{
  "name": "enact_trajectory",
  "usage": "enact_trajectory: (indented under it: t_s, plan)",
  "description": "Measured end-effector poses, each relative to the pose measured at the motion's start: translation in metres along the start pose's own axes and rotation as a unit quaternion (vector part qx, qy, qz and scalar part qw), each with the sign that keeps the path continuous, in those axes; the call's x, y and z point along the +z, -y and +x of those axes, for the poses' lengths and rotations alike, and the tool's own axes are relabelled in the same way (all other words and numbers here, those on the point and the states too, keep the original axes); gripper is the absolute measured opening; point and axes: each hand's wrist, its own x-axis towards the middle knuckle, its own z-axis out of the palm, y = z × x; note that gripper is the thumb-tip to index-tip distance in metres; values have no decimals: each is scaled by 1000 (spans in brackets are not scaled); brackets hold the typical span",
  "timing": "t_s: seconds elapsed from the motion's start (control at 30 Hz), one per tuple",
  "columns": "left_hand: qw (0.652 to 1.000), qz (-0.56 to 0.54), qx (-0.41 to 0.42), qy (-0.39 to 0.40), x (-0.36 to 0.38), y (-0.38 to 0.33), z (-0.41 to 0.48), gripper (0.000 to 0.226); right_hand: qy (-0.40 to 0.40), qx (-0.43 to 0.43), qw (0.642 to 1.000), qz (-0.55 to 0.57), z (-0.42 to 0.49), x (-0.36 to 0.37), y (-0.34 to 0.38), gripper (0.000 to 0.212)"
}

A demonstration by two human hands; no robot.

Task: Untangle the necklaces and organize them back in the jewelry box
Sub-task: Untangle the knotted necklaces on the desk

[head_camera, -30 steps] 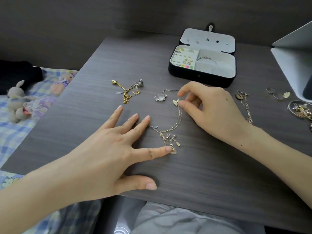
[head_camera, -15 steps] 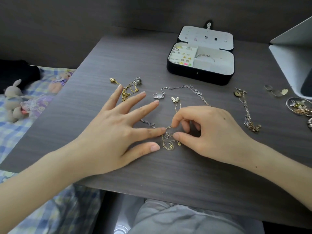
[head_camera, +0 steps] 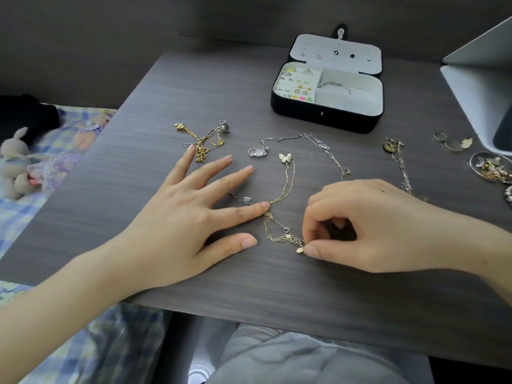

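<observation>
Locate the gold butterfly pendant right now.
Head view, middle of the table: the butterfly pendant lies just right of the clear pendant, nearer the person than the open jewelry box; its gold chain runs toward the person.

Bare table (head_camera: 277, 289) stretching along near edge, open for passing. Left hand (head_camera: 177, 225) and right hand (head_camera: 388, 225) flanking gold chain (head_camera: 277, 239), leaving narrow gap between. Silver chain (head_camera: 323, 146) lying across way to jewelry box (head_camera: 324, 120). Gold tangle (head_camera: 205, 141) crowding left; laptop (head_camera: 476, 87), rings (head_camera: 440, 136), dish (head_camera: 471, 162) blocking right.
</observation>
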Motion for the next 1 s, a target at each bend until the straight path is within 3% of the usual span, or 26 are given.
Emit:
enact_trajectory:
  t_s: [0.3, 0.63, 1.0]
  plan:
    - [998, -10, -1, -58, -2, -4, -1, 41, -123, 83, 988, 50, 28, 9, 9, 8]
    - [995, -38, 14, -89, -1, -8, 0, 28, -111, 127, 983, 67, 40, 12, 9, 14]
    - [995, -61, 16, -78, -6, -9, -2, 31, -98, 124, 984, 79, 42, 11, 8, 12]
